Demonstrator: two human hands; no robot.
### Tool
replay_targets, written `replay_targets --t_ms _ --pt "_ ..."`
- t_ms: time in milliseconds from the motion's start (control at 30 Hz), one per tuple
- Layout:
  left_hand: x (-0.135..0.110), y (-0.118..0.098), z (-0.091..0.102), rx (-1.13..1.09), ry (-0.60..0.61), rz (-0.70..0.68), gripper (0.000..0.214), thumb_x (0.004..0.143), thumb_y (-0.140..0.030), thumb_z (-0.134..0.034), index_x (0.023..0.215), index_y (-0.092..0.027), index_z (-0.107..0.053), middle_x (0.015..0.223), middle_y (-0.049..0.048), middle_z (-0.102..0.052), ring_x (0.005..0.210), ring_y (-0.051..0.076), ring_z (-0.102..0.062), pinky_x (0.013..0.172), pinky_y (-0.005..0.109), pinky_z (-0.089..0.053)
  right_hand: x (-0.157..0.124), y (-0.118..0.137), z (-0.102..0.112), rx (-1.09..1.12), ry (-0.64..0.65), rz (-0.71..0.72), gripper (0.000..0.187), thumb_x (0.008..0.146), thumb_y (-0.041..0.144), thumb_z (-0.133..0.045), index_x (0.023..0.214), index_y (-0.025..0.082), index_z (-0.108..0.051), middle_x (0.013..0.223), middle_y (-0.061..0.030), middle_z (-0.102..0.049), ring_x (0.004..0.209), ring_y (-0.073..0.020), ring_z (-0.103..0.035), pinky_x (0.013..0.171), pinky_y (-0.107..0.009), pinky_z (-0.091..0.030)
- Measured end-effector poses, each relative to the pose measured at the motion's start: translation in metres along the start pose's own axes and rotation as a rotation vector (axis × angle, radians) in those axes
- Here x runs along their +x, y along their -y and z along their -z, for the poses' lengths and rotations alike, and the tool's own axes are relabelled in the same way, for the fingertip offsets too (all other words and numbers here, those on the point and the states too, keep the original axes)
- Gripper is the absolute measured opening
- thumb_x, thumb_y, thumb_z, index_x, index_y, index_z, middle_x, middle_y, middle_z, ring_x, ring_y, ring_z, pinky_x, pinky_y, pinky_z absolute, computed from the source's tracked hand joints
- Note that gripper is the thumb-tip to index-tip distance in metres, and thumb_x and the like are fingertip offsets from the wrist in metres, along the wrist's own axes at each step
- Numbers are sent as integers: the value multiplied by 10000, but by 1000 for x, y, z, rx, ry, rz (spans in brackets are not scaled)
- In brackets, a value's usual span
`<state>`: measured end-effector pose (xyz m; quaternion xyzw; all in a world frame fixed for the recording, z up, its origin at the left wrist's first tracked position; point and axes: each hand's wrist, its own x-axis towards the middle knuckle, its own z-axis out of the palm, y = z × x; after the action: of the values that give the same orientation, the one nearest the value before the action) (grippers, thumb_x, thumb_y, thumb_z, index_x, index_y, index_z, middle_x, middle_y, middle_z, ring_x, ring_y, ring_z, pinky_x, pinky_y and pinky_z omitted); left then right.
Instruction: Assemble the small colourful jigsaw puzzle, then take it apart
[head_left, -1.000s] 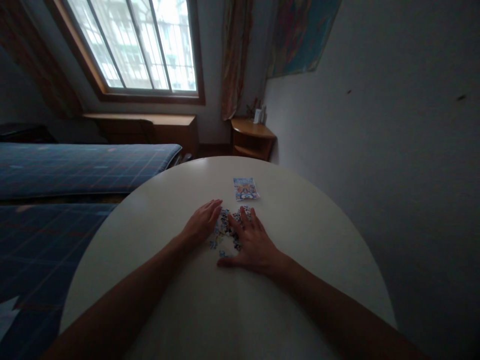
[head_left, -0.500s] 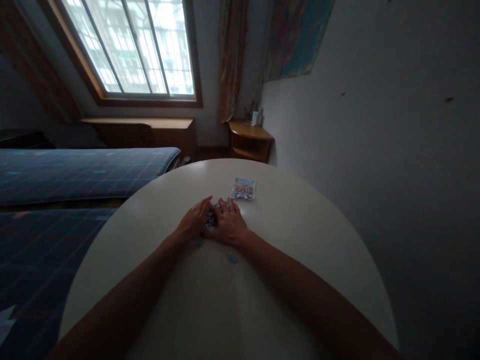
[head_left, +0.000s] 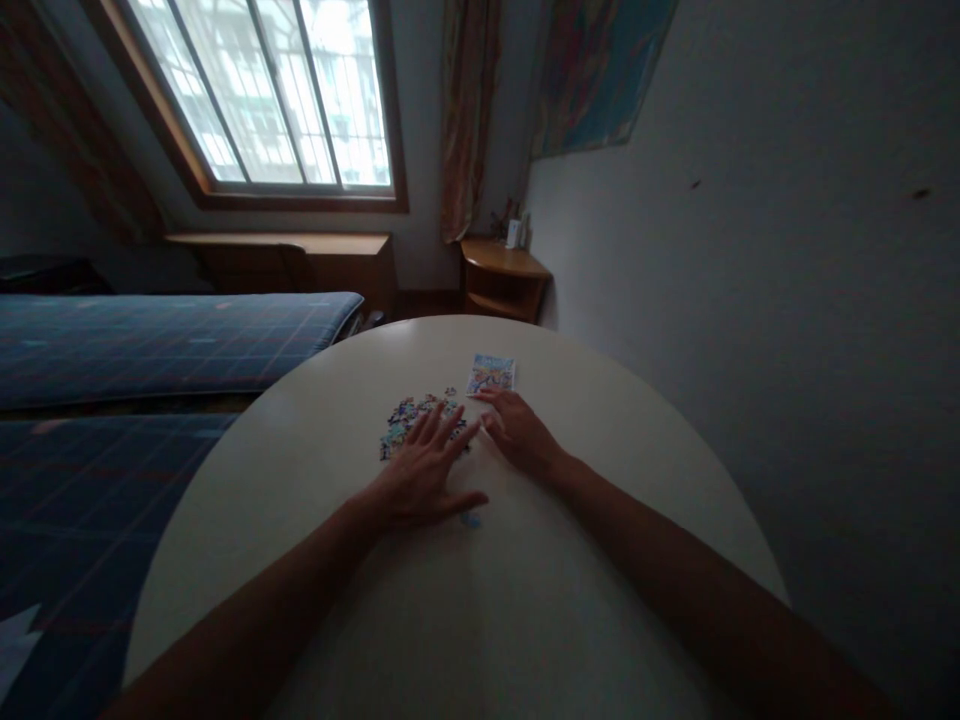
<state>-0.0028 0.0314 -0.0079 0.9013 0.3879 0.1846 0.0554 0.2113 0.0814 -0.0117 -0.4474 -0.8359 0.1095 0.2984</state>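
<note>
A heap of small colourful puzzle pieces [head_left: 411, 416] lies on the round white table [head_left: 600, 470]. My left hand [head_left: 424, 475] lies flat with fingers spread, its fingertips on the near edge of the heap. My right hand [head_left: 517, 432] rests just right of the heap with fingers stretched out, close below a small printed picture card [head_left: 491, 374]. One loose blue piece [head_left: 470, 519] sits by my left thumb.
The table stands against a grey wall on the right. A bed with a blue checked cover [head_left: 150, 340] lies to the left. A wooden corner shelf [head_left: 502, 272] and a low cabinet [head_left: 300, 260] stand under the window [head_left: 270, 95].
Both hands were cupped together round the pieces; now they have parted. The left hand has drawn back and spread flat, the right has moved right, and the heap lies uncovered farther left.
</note>
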Motion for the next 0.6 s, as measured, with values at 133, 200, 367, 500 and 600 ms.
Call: replay_targets --t_ms 133,200,367,500,600 --pt "-1 -20 -7 37 115 -81 977 790 -794 -514 1554 -250 -242 1631 122 -169 1493 387 -85 1191 581 -131 -14 -19 16 -243 194 -44 550 993 389 -351 1498 172 -367 1568 -124 -356 1443 -251 -317 1173 -490 -225" --pt "-1 -12 -8 67 111 -34 905 841 -761 -476 1546 -232 -269 1628 126 -182 1497 374 -79 1195 568 -129 -14 -22 16 -300 230 -93 563 1004 429 -335 1506 175 -352 1558 -117 -378 1434 -250 -335 1169 -494 -226" --pt "-4 27 -10 142 75 72 808 924 -690 -399 1541 -185 -270 1626 138 -185 1504 342 -42 1198 540 -140 -11 -25 17 -360 169 -163 514 1010 430 -346 1426 155 -472 1452 -135 -513 1343 -260 -446 1159 -501 -224" --pt "-6 50 -10 160 35 155 763 936 -668 -405 1534 -209 -285 1615 116 -238 1497 351 -102 1195 544 -157 -13 -34 25 -374 127 -195 441 1000 391 -376 1333 175 -568 1393 -131 -564 1293 -257 -489 1149 -514 -226" --pt "-4 56 -9 147 -4 189 744 933 -657 -434 1528 -234 -293 1594 100 -301 1487 346 -169 1189 540 -193 -14 -38 27 -384 106 -209 461 989 379 -391 1359 154 -547 1418 -144 -544 1328 -280 -457 1145 -515 -242"
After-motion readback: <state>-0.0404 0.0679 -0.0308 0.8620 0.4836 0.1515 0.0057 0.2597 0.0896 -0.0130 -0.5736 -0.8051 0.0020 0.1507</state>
